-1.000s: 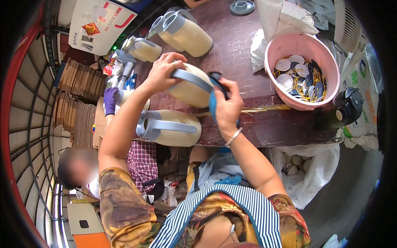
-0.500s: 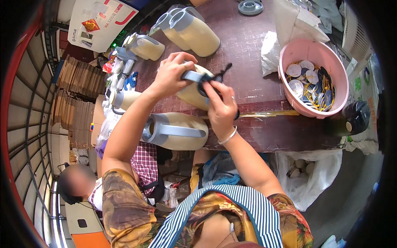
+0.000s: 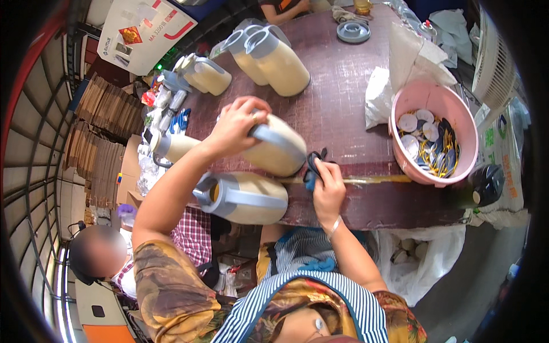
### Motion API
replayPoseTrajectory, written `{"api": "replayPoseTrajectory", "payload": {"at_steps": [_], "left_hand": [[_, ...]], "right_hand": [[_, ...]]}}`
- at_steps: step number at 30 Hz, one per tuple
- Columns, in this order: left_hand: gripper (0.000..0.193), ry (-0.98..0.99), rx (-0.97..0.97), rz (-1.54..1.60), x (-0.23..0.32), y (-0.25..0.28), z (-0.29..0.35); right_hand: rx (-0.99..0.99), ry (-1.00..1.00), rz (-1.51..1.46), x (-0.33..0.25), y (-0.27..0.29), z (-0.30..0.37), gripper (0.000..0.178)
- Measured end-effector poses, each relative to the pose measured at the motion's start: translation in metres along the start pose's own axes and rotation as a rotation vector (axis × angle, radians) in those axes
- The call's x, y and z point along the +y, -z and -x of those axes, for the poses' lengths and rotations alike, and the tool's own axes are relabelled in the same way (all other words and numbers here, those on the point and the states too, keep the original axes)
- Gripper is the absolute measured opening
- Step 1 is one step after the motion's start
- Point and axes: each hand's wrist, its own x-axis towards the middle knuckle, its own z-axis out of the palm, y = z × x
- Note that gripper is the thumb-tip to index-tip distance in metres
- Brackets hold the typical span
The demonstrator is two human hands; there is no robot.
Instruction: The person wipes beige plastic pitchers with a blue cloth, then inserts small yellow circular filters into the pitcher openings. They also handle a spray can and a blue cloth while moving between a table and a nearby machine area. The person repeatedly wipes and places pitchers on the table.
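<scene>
Gripping a jug on the slant, a cloth just off its base

Slanting across the centre of the frame, the jug has its long axis running from upper left to lower right, top end under the left hand, base pointing toward the right hand. Its handle faces the camera along that same line. The left hand is on the jug, fingers curled over the top end by the handle; the palm side is hidden. The right hand, lower and to the right, is the nearer one to the base. Its fingers are closed on the bunched dark cloth, which sits just beside the base; whether cloth and jug touch, I cannot tell.

Below the held jug, nearer the lower edge of the frame, is a second jug, mouth to the left, its axis closer to level.

As for writing, the white carton at upper left has red and dark print and a red diamond-shaped sticker. At the right edge, a pale sack bears green and orange characters. The pale discs in the pink bin are too small to show any lettering. No label shows on the held jug.
</scene>
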Motion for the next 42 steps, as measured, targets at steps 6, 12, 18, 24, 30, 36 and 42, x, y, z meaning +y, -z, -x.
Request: {"api": "replayPoseTrajectory", "payload": {"at_steps": [6,12,18,24,30,36,42], "left_hand": [[0.066,0.017,-0.449,0.447,-0.077,0.071,-0.027],[0.097,0.675,0.345,0.096,-0.146,0.009,-0.203],[0.081,0.319,-0.012,0.362,-0.141,0.002,-0.171],[0.034,-0.097,-0.203,0.267,-0.046,0.015,-0.074],[0.017,-0.071,-0.139,0.264,-0.026,0.011,-0.055],[0.02,-0.136,-0.085,0.204,-0.028,0.009,-0.057],[0.022,-0.131,-0.05,0.179,-0.028,0.005,-0.056]], "right_hand": [[0.12,0.008,0.023,-0.021,0.066,-0.07,0.047],[-0.034,-0.048,-0.084,-0.029,0.045,-0.071,0.042],[0.116,-0.516,-0.522,0.005,0.062,-0.052,0.029],[0.366,-0.512,-0.754,-0.004,0.044,-0.058,0.033],[0.232,-0.241,-0.348,-0.007,-0.004,-0.042,0.036],[0.095,0.22,-0.198,-0.059,-0.043,-0.083,0.051],[0.223,-0.236,-0.287,-0.012,-0.048,-0.044,0.043]]}}
